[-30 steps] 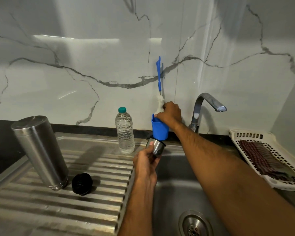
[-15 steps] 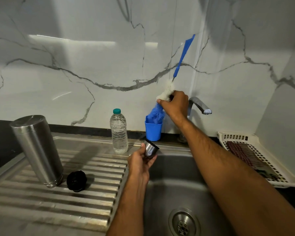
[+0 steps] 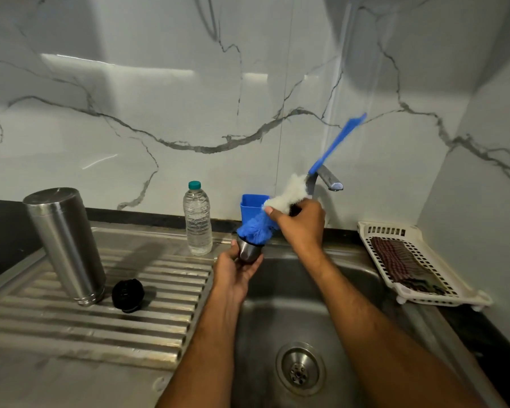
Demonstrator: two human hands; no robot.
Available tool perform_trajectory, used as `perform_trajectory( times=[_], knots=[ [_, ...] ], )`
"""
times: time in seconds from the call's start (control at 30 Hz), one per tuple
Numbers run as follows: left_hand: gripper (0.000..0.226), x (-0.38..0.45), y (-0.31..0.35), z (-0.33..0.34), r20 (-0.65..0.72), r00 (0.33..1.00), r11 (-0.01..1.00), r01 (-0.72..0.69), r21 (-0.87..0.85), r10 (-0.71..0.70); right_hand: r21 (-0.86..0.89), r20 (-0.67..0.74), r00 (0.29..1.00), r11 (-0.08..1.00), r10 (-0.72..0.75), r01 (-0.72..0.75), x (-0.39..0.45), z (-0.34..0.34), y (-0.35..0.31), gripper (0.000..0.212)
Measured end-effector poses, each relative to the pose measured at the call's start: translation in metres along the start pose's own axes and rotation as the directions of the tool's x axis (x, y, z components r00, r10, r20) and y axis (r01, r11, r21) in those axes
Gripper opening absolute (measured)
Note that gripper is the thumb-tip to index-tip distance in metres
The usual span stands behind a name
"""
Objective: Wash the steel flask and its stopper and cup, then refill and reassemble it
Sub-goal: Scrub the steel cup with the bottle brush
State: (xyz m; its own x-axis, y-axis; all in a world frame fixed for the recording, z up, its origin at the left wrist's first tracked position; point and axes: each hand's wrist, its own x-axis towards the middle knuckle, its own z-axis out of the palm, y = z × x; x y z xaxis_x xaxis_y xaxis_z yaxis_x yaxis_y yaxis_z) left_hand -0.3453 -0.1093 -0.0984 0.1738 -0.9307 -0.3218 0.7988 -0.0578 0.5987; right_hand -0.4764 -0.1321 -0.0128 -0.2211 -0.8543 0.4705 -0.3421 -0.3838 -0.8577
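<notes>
head view: left hand (image 3: 233, 272) grips cup (image 3: 249, 252), right hand (image 3: 299, 226) grips brush (image 3: 280, 209); bottle (image 3: 197, 219), holder (image 3: 252, 205) behind.

White grey-veined marble wall (image 3: 159, 113) meets a black counter (image 3: 0, 231), with glossy light reflections

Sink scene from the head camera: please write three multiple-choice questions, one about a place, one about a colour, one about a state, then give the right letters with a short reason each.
1. Where does the black stopper lie?
A. in the basin
B. on the draining board beside the flask
C. in the white basket

2. What colour is the bottle's cap?
A. teal
B. red
C. black

3. How does the steel flask stand?
A. on its side
B. mouth up
C. mouth down

Answers: 1 B, it rests on the ridged board right of the flask. 2 A, the water bottle has a teal top. 3 C, its closed base faces up.
</notes>
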Motion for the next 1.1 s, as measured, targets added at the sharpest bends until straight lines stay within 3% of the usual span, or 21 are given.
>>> perform_trajectory(
  times=[0.13, 0.37, 0.47, 0.53, 0.63, 0.73, 0.83, 0.97, 1.1],
  knots=[
    [0.037, -0.004, 0.001, -0.001, 0.019, 1.000, 1.000, -0.009, 0.029, 0.009, 0.129, -0.013, 0.996, 0.987, 0.094, -0.091, -0.016, -0.008, 0.016, 0.040],
    [0.031, -0.007, -0.005, 0.002, 0.059, 0.998, 0.997, 0.011, 0.078, -0.015, 0.230, 0.247, 0.942, 0.930, 0.228, -0.285, -0.031, -0.026, 0.031, 0.035],
    [0.020, -0.006, 0.001, -0.003, 0.032, 0.999, 1.000, 0.023, -0.009, -0.022, 0.259, 0.469, 0.838, 0.864, 0.279, -0.432, -0.038, -0.040, 0.036, 0.027],
    [0.019, -0.002, 0.002, -0.005, 0.021, 1.000, 0.998, 0.023, -0.053, -0.022, 0.339, 0.623, 0.735, 0.755, 0.267, -0.561, -0.042, -0.046, 0.037, 0.024],
    [0.039, 0.002, 0.000, -0.007, -0.013, 0.999, 0.999, 0.049, -0.018, -0.050, 0.386, 0.786, 0.598, 0.630, 0.157, -0.674, -0.044, -0.049, 0.044, 0.037],
    [0.052, 0.005, 0.001, -0.006, -0.023, 0.997, 0.997, 0.080, 0.014, -0.079, 0.333, 0.861, 0.497, 0.619, 0.108, -0.711, -0.045, -0.046, 0.047, 0.043],
    [0.058, 0.009, 0.006, -0.007, 0.003, 0.998, 0.998, 0.058, -0.033, -0.058, 0.287, 0.808, 0.571, 0.750, 0.145, -0.596, -0.048, -0.041, 0.046, 0.029],
    [0.058, 0.009, 0.010, -0.007, 0.041, 0.999, 0.999, 0.027, -0.038, -0.025, 0.216, 0.765, 0.633, 0.875, 0.124, -0.432, -0.052, -0.040, 0.050, 0.030],
    [0.040, 0.002, 0.013, -0.004, 0.067, 0.998, 1.000, 0.007, -0.011, -0.006, 0.112, 0.727, 0.677, 0.953, 0.114, -0.281, -0.053, -0.039, 0.053, 0.051]
  ],
)
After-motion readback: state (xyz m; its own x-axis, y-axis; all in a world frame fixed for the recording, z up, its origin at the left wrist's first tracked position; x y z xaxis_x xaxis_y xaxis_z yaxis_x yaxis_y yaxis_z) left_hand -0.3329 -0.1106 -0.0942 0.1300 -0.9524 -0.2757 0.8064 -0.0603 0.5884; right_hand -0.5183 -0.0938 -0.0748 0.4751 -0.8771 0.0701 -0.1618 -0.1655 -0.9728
